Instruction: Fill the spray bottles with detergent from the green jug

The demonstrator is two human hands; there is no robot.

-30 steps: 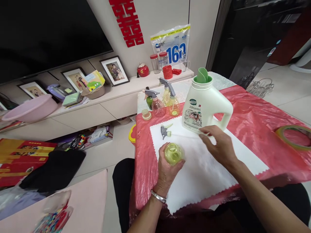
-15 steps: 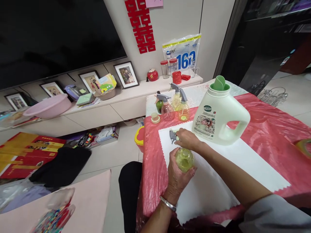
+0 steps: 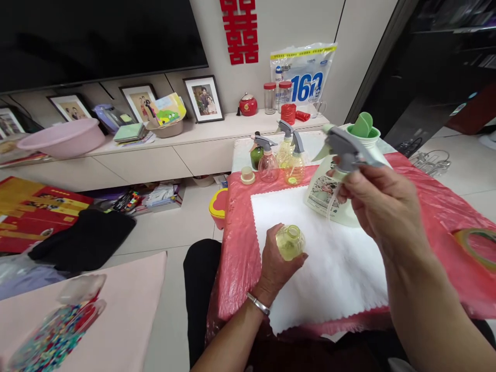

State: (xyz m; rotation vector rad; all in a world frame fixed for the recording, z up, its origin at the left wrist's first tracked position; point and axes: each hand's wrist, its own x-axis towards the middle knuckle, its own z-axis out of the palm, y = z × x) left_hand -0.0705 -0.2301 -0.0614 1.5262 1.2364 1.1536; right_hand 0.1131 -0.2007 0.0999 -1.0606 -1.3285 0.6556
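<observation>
Right now your left hand is wrapped around the small yellow bottle, which stands upright on the white cloth near its front-left corner, open neck pointing straight up. Your right hand is raised over the right half of the cloth, pinching the grey trigger sprayer by its collar; its nozzle points left and the thin dip tube hangs down, slanting slightly left. So the sprayer sits up and to the right of the bottle mouth, well apart from it, with the tube's long axis close to vertical and roughly parallel to the bottle's own axis. Tube tip is blurred against the detergent jug behind it, so its exact end is hard to place. Right hand carries the moving part; left hand is the one at the bottle. Three more spray bottles and a loose cap stand by the far-left corner of the red table cover.
</observation>
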